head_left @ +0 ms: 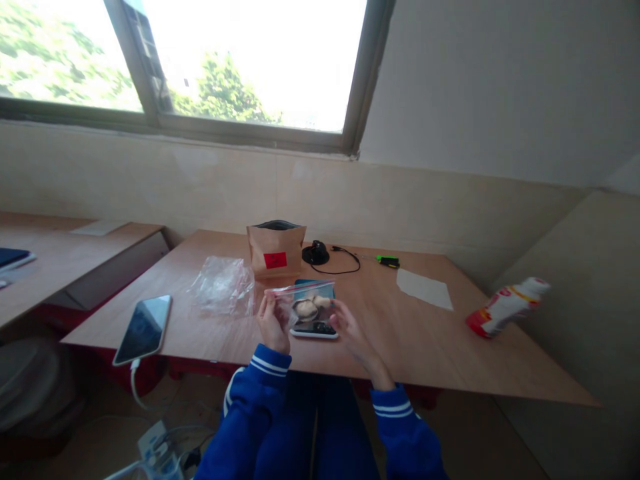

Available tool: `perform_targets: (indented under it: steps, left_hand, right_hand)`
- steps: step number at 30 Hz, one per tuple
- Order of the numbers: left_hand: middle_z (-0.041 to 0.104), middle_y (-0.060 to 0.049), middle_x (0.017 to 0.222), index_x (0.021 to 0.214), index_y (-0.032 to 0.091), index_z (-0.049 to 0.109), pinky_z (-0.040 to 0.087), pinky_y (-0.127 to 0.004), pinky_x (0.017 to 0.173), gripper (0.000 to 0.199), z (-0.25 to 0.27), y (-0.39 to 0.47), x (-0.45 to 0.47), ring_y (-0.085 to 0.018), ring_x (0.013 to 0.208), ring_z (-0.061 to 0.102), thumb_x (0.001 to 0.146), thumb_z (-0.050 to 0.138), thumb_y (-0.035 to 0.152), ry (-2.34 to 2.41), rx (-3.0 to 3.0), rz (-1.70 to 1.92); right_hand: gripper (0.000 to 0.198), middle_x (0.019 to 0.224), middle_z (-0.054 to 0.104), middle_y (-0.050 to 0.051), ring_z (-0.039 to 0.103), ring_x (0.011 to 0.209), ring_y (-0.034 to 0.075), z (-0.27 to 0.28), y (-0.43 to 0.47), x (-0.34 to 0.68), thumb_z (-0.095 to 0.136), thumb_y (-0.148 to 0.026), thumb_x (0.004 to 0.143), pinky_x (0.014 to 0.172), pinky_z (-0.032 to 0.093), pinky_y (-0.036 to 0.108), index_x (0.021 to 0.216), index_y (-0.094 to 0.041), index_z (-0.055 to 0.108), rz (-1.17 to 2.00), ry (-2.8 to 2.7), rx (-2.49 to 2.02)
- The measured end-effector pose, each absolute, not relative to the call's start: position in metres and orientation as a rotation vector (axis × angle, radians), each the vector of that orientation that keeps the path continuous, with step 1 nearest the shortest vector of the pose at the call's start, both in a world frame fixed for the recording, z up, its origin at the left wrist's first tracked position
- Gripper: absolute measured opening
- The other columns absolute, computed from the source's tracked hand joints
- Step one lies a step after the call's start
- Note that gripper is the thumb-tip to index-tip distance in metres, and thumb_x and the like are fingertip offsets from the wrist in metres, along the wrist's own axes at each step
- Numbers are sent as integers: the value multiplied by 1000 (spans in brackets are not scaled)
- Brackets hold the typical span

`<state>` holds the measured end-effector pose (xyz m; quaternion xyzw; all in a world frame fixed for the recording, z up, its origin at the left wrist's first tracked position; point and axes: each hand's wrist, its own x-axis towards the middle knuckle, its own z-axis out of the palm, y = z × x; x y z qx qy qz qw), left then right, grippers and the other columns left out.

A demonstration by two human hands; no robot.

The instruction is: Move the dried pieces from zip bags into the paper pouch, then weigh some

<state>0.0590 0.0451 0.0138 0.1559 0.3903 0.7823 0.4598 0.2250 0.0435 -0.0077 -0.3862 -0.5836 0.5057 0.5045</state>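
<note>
Both hands hold a clear zip bag (306, 309) with a red-edged closure along its top. Inside it lie several pale, roundish pieces whose kind I cannot make out. My left hand (274, 325) is closed on the bag's left edge. At the right edge, the thumb and fingers of my right hand (350, 331) pinch the plastic. Under the bag is a flat device with a white rim (315, 335), a blue top and a dark front panel, like a small digital scale; the bag covers part of it. Behind stands a brown paper pouch (276, 247), its top open, with a red label.
Crumpled clear plastic bags (223, 285) lie at left, near a phone (144, 328) with a white cable overhanging the front edge. A black round-based object (315, 253) with a cable, a green-black screwdriver (388, 261), white paper (425, 290) and a tilted-looking bottle (507, 308) are rightward.
</note>
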Motion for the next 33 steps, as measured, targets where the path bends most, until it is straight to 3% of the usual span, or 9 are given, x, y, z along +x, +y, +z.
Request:
perform_targets:
  steps: [6,12,14,19,22,25,28,30,33]
  left_hand:
    - [62,2,67,79,17,54,48,-22,57,41,3,43,71,-11,60,61,74,58,57,932,364,1908]
    - [56,4,51,64,15,50,17,-16,33,44,8,40,77,-2,32,30,72,60,58,1058,423,1749]
    - [58,1,52,61,14,52,18,-16,33,46,10,40,79,-2,32,30,74,57,58,1108,529,1750]
    - [69,-10,75,85,12,65,30,-18,34,58,14,49,68,-8,41,49,83,38,63,1148,828,1623]
    - [68,-11,97,97,14,64,34,-18,35,50,24,61,46,-8,48,53,85,39,56,1197,991,1668]
    - [66,-8,101,105,19,62,37,-18,37,35,45,78,20,-8,53,54,86,44,42,1300,1225,1749]
    - [62,-8,108,117,22,59,44,-21,47,35,70,102,-2,-11,63,57,85,47,29,1405,1510,1810]
    - [52,-10,129,124,24,55,50,-26,62,41,84,121,-12,-12,73,59,83,50,23,1456,1746,1828]
    - [46,-9,137,129,26,51,50,-31,74,47,92,146,-22,-16,82,61,82,53,20,1550,1976,1661]
  right_hand:
    - [39,95,65,3,65,83,19,-31,29,214,65,-52,76,62,57,33,98,-25,50,1410,-1125,-902]
    - [45,75,64,1,58,56,12,-22,27,229,73,-55,65,39,42,19,85,-20,52,1249,-927,-1009]
    - [46,73,65,1,56,52,11,-17,31,236,72,-57,64,38,41,19,83,-19,54,1182,-933,-1065]
    - [50,71,65,1,57,47,12,-6,53,278,73,-58,57,36,40,20,81,-19,53,1016,-882,-1183]
    - [50,64,65,0,57,43,13,-8,70,320,72,-58,54,36,41,21,79,-20,51,856,-794,-1310]
    - [41,55,62,0,56,40,15,-20,83,357,69,-52,59,37,43,25,75,-20,49,762,-765,-1454]
    - [25,53,62,3,57,40,19,-35,89,379,59,-43,68,38,44,29,71,-20,51,715,-902,-1666]
    - [19,57,64,8,63,51,25,-40,89,387,55,-38,71,47,48,35,66,-20,54,589,-1043,-1803]
    - [19,73,67,18,65,80,34,-36,84,388,52,-35,72,72,49,47,68,-18,59,189,-1192,-1906]
